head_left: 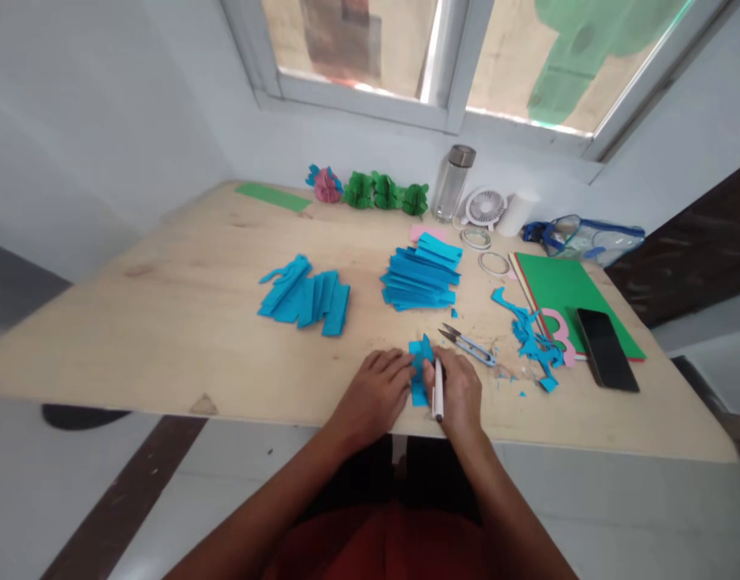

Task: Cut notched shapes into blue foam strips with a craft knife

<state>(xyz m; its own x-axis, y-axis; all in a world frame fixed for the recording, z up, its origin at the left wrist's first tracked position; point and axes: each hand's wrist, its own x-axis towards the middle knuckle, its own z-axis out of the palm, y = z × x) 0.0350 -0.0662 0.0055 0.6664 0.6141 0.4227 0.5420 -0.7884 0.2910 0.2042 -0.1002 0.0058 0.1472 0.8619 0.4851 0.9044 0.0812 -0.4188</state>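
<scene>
A small blue paper piece (419, 395) lies at the table's front edge between my two hands, with one part of it raised. My left hand (376, 395) holds it from the left, fingers together and curved at its edge. In my right hand (462, 392) is a white pen (438, 388) with a dark end pointing toward me; the fingers are closed around it, and the thumb is close to the paper. Just beyond that hand lie thread snips (470, 346) with light blue handles. What the pen's far end touches is hidden.
Two piles of blue paper strips (421, 278) lie farther back. Blue scraps (533, 338), a phone (605, 349), green sheets (572, 294) and tape rolls (494, 263) are at right. Along the wall stand green paper shapes (385, 192), a bottle (453, 185) and a small fan (484, 207).
</scene>
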